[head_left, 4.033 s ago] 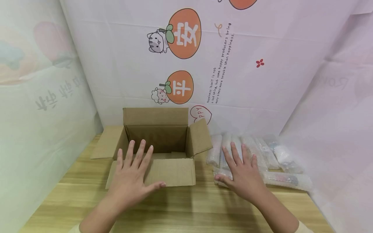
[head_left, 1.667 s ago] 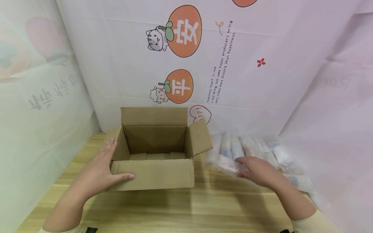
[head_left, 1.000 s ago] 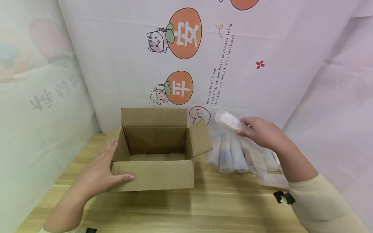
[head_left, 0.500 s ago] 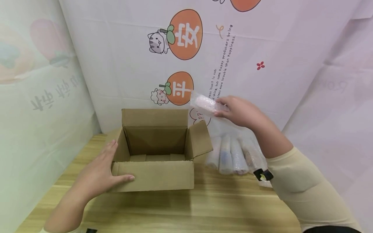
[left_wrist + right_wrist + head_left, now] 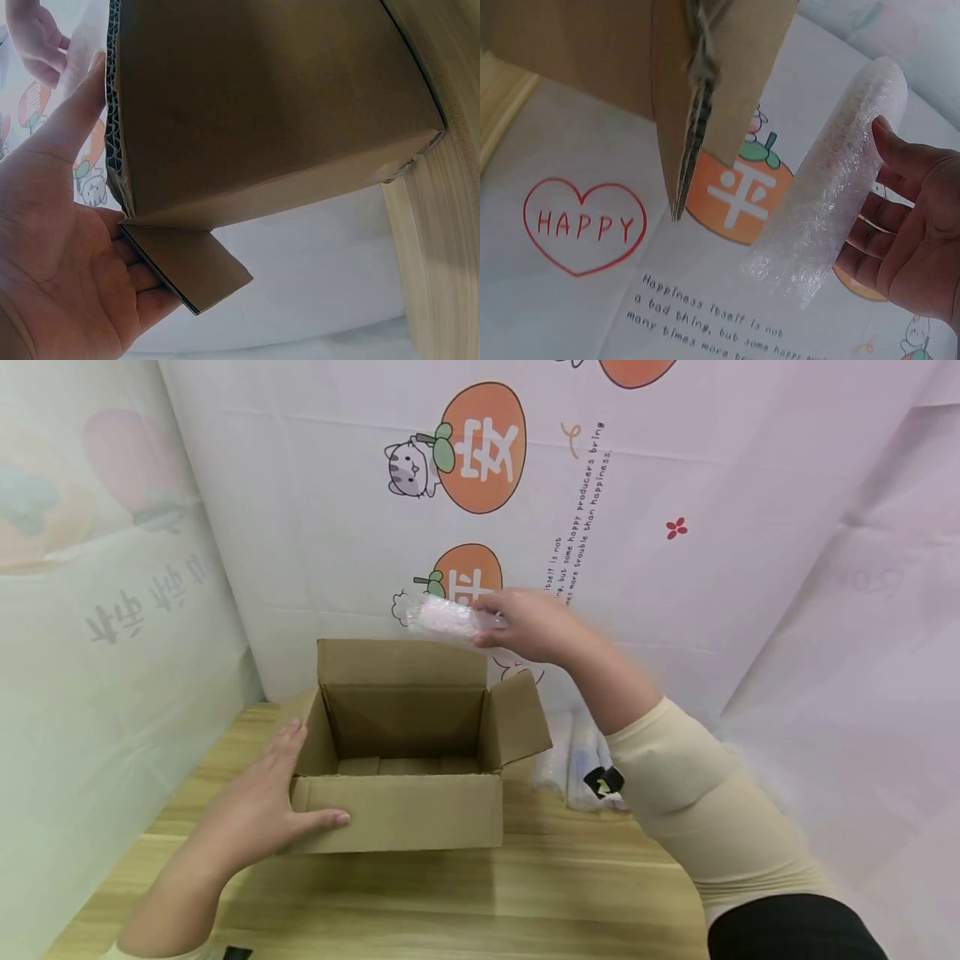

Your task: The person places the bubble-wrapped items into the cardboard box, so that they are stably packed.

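An open cardboard box [image 5: 397, 814] stands on the table, its flaps folded outward and its visible floor bare. My left hand [image 5: 251, 797] holds its front left corner, thumb along the front flap and fingers behind the left flap [image 5: 191, 262]. Above the box's back flap, my right hand [image 5: 528, 622] grips one end of a bubble-wrapped package [image 5: 446, 617]. In the right wrist view the package [image 5: 832, 172] is long and roughly cylindrical, with a pinkish tint; its contents are blurred by the wrap. The thumb lies on one side of it and the fingers on the other.
More bubble-wrapped rolls [image 5: 581, 768] lie to the right of the box, partly hidden by my right sleeve [image 5: 697, 785]. The box's right flap [image 5: 519, 717] sticks out toward them. A printed white cloth [image 5: 622, 568] hangs behind the wooden table [image 5: 420, 902].
My left hand has moved from above the box to its front left corner. My right hand has picked up a wrapped package from the right, raised it and carried it left over the box.
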A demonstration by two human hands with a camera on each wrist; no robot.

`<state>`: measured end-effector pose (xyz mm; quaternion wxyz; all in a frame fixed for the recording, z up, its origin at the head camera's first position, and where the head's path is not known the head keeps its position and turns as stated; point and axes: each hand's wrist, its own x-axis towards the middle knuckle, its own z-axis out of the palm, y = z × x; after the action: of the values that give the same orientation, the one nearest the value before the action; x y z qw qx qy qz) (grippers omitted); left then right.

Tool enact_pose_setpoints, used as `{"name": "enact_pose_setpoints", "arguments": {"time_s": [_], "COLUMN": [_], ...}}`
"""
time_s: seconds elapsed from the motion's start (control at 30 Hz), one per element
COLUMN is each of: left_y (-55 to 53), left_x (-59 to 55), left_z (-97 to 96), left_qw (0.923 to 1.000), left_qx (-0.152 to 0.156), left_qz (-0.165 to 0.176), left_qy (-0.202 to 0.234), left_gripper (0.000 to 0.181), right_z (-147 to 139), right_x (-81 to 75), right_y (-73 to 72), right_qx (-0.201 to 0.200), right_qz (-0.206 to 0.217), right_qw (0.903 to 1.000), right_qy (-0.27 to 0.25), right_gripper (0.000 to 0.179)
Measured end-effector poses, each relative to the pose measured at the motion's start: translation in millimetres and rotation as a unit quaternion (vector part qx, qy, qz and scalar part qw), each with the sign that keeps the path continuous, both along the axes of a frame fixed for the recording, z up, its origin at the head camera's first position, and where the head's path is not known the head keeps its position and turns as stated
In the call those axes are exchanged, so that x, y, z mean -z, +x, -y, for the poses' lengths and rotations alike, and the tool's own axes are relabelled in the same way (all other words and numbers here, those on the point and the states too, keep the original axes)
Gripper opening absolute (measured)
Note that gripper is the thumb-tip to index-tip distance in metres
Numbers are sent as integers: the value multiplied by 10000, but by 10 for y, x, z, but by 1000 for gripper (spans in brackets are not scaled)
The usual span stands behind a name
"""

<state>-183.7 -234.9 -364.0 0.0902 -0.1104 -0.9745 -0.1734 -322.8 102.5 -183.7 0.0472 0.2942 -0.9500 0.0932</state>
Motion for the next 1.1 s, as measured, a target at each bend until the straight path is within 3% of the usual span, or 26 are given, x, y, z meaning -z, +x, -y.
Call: {"name": "enact_pose_setpoints", "arguments": {"time_s": [0.2, 0.53, 0.83, 1.1], "left_y": [-11, -23, -50, -55], "left_x": [10, 21, 25, 16], "left_z": [11, 19, 0, 22], "left_qw": [10000, 10000, 10000, 10000], "left_qx": [-5, -31, 12, -11], "left_qz": [10, -8, 37, 15], "left_qy": [-8, -67, -58, 18], "left_gripper": [132, 132, 133, 132], "right_z": [314, 701, 815, 870], "right_x": [116, 403, 710, 856], "right_y": [-115, -242, -342, -356], "right_qx": [-246, -632, -596, -808], "right_qz": [56, 514, 719, 765], "right_qw": [9994, 9961, 9947, 9924], "right_qy": [236, 340, 420, 522], "right_gripper": [53, 49, 40, 38]}}
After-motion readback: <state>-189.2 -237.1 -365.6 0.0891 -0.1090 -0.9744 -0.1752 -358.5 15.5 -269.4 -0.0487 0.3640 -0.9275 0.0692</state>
